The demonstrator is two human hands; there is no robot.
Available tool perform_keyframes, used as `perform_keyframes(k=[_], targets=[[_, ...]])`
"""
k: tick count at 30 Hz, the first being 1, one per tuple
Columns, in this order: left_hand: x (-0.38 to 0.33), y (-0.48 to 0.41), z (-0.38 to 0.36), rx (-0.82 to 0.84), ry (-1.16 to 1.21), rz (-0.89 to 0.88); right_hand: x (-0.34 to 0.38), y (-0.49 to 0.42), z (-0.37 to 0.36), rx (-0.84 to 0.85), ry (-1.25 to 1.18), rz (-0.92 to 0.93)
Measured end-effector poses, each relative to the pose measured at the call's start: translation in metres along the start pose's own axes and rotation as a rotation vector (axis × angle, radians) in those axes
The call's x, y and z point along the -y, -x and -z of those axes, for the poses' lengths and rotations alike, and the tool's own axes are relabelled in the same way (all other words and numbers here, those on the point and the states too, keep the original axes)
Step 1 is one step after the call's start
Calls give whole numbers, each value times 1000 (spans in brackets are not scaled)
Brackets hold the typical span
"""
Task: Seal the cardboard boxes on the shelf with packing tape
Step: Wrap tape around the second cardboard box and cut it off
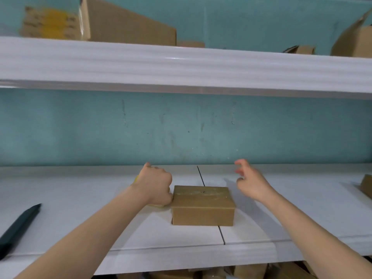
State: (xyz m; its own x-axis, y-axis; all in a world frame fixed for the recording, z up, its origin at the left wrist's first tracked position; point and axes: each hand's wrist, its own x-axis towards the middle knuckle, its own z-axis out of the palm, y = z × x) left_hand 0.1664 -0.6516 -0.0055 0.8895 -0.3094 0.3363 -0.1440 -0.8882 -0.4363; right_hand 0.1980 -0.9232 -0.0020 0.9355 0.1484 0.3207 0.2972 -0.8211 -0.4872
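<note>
A small closed cardboard box sits on the white shelf, with a shiny strip of tape along its top seam. My left hand is curled into a fist at the box's left end, touching it, and grips a yellowish tape roll that is almost wholly hidden under the hand. My right hand hovers in the air above and to the right of the box, fingers spread and slightly curled, holding nothing.
A dark, long tool lies at the shelf's left front. Part of another cardboard box shows at the right edge. The upper shelf carries several boxes. More cardboard lies below the shelf.
</note>
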Motion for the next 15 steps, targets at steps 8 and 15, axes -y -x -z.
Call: perform_keyframes(k=[8,15], targets=[[5,1,4,49,88,103,65,19,-55,536,472,450],[27,20,5,84,419,344,77,21,-45,549,298,431]])
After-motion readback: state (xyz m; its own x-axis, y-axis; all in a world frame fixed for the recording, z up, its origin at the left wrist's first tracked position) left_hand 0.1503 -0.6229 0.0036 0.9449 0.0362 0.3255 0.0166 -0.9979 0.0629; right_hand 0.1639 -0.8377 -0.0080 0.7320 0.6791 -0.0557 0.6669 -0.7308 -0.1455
